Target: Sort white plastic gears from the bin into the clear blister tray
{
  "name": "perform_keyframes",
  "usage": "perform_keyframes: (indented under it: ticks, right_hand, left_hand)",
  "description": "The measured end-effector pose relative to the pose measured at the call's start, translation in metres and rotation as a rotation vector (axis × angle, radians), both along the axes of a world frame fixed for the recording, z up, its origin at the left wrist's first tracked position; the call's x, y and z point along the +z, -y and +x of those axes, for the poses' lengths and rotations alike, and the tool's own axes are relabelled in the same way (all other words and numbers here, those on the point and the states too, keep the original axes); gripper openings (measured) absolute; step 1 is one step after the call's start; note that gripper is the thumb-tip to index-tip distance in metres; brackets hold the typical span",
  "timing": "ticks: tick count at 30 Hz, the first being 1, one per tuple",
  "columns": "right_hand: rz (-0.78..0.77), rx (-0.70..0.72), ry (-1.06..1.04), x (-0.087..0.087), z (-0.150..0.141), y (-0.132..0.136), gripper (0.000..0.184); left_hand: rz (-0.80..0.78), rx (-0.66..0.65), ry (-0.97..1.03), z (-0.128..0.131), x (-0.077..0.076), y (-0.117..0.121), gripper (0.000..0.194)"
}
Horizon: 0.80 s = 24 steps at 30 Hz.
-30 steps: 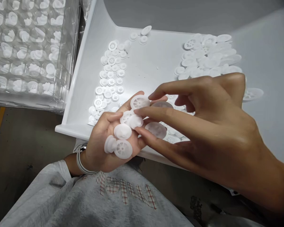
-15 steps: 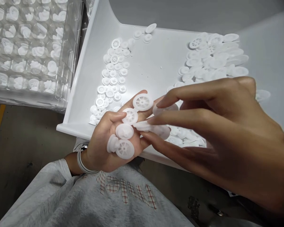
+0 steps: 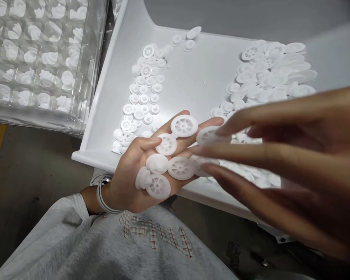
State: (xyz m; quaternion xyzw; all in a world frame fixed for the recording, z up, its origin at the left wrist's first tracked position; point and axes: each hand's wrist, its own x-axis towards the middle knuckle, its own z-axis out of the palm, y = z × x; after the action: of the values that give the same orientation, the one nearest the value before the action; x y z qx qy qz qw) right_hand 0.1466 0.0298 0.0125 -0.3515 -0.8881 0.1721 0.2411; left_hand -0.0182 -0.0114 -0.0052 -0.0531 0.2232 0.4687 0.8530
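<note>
My left hand [image 3: 128, 179] lies palm up over the near edge of a white tray [image 3: 189, 77]. Several white spoked plastic wheels [image 3: 181, 168] rest on its palm and fingers. My right hand [image 3: 294, 163] hovers just right of it, blurred, with fingers stretched toward the palm. Its index fingertip touches one wheel [image 3: 208, 136] at the left hand's fingertips, and nothing is gripped between its fingers.
On the tray, small white gears [image 3: 142, 89] lie in rows at the left and larger wheels [image 3: 268, 74] are heaped at the right. A clear blister tray [image 3: 37, 58] filled with white parts stands at the far left. Grey sweatshirt [image 3: 105, 249] below; grey floor.
My right hand let go of the wheel it pinched and pulled back to the right, fingers spreading. One more wheel now lies on the left palm, which shifted slightly right.
</note>
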Motion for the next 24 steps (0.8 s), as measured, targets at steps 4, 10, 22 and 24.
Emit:
perform_keyframes:
  ticks: [4,10,22,24]
  right_hand:
    - [0.04,0.019,0.152,0.001,-0.001,-0.007,0.022]
    - [-0.022,0.134,0.166,-0.004,0.002,-0.01,0.026]
    - [-0.114,0.129,0.112,-0.005,0.0,-0.015,0.018]
    - [-0.108,0.107,0.104,-0.004,-0.003,-0.014,0.015]
  left_hand:
    - [0.022,-0.035,0.024,0.001,-0.002,0.0,0.047]
    - [-0.05,-0.01,0.003,0.003,-0.001,0.001,0.059]
    - [-0.036,-0.003,0.081,0.003,-0.001,0.002,0.06]
    - [0.021,-0.015,0.081,0.003,-0.001,0.003,0.057]
